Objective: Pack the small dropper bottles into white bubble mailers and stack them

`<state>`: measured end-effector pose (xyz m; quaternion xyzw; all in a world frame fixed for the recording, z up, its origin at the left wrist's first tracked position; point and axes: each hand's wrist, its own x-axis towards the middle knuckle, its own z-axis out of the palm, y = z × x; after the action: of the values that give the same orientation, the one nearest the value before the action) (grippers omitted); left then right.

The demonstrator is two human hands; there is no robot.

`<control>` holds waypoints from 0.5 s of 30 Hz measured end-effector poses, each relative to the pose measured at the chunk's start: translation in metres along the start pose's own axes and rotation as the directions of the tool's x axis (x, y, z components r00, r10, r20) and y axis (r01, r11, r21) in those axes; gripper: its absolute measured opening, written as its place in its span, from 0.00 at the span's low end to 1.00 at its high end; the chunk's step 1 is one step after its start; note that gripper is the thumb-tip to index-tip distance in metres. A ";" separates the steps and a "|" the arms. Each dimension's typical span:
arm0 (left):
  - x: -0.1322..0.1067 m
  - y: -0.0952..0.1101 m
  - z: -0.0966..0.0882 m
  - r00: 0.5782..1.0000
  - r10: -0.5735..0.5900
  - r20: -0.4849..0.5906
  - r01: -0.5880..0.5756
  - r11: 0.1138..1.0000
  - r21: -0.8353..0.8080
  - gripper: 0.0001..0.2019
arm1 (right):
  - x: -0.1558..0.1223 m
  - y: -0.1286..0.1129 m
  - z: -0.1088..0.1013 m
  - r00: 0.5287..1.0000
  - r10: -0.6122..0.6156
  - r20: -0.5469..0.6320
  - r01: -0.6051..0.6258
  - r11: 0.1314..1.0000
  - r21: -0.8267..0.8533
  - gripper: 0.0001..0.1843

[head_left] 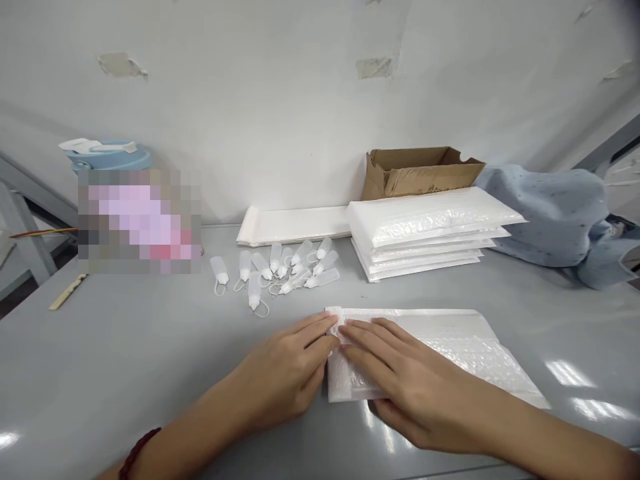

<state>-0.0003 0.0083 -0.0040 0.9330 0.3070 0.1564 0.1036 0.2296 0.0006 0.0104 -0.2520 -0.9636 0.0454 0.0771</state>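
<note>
Pressing unevenly could crease the padded envelope (470,343)

The envelope lies flat on the shiny grey table (150,333), directly in front of the person, its folded left end under both hands. The left hand (295,363) has its fingers bunched close together, tips at that end; whether the thumb pinches the edge cannot be told. The right hand (410,380) lies across the envelope, fingers stretched out and slightly spread.

If one hand pushes harder, the bubbly sheet might wrinkle or the fold sit crooked. Smooth plastic on a glossy top could also skid. The small bottles (275,259) lie loose just beyond the left hand, so a careless reach might scatter them. Behind, the stack of envelopes (435,227) looks uneven; a bump might make it slide.
</note>
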 end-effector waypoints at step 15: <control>0.022 0.017 0.012 0.944 -0.298 -0.144 0.202 0.864 -0.461 0.13 | -0.004 -0.006 -0.024 0.850 -0.136 -0.510 -0.069 0.930 -0.362 0.16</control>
<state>0.0295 0.0070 -0.0056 0.8153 0.3917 0.3047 0.2982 0.2348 -0.0053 0.0342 -0.2474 -0.9009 -0.2073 0.2901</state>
